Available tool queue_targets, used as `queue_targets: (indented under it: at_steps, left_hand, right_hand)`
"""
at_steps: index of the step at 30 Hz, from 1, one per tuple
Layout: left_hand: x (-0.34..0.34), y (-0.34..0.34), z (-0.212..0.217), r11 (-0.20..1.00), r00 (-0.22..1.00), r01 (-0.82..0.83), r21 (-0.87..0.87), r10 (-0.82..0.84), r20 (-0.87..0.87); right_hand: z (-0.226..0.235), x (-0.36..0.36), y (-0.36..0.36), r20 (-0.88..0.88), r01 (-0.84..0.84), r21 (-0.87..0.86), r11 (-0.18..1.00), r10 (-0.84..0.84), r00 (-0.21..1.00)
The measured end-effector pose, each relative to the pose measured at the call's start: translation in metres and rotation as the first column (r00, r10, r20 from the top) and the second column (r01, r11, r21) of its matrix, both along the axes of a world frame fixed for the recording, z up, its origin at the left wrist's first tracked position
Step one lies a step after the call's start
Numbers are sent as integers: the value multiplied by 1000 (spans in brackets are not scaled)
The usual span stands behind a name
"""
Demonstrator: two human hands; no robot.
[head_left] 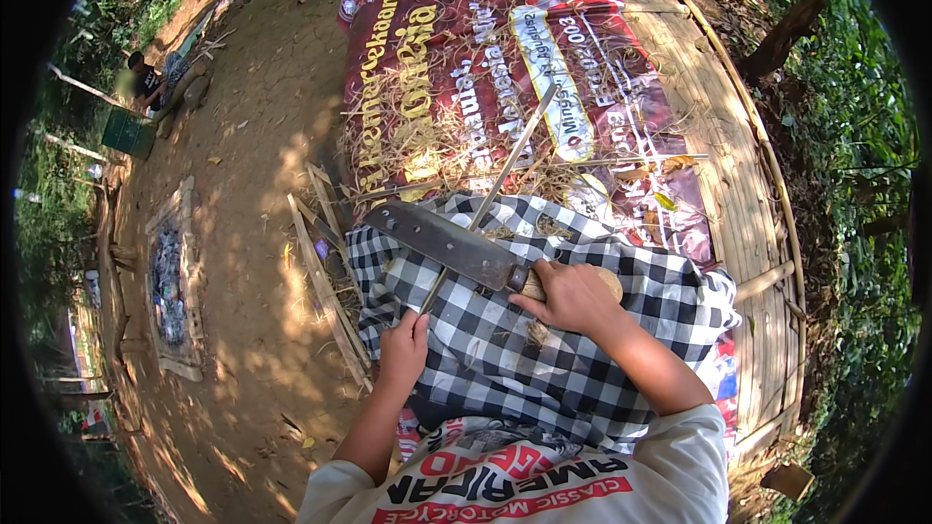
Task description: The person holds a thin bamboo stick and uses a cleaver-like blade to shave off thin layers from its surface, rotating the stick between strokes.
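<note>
My right hand is wrapped round the wooden handle of a broad, dark-bladed machete. Its blade points to the far left and crosses a long, thin bamboo strip. The near end of that strip sits in my closed left hand, and it slants away to the far right. The blade lies over the strip; whether its edge bites in is hidden. Beneath both hands a black-and-white checked cloth covers my lap, with some shavings on it.
Beyond the cloth, curly shavings litter a red printed banner on a bamboo platform. Bamboo pieces lean at the platform's left side. A fire pit with a wooden frame lies on the dirt ground. Farther off, a person sits by a green box.
</note>
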State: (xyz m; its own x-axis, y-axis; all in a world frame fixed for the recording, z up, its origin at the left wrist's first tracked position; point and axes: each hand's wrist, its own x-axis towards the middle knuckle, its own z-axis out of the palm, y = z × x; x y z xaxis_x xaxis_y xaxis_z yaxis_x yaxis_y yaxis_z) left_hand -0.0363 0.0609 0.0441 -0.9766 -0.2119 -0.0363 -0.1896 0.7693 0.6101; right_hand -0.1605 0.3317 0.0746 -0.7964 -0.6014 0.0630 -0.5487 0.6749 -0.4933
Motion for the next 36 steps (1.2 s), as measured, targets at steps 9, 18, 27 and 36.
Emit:
queue_targets:
  at_steps: [9,18,27,36]
  left_hand:
    - [3,4,-1,992,1000,-23,-122,23,-6]
    - [4,1,-5,991,999,-30,-133,34,27]
    - [0,-2,-4,999,999,-2,-51,5,46]
    - [-4,-8,3,997,998,49,-61,-46,53]
  right_hand:
    - [-13,-33,17,30,-144,192,971,141,990]
    - [-15,-66,89,-121,190,241,952,-164,979]
    - [27,-48,147,-65,630,149,763,-628,776]
    - [22,-5,34,-7,167,60,984,-167,986]
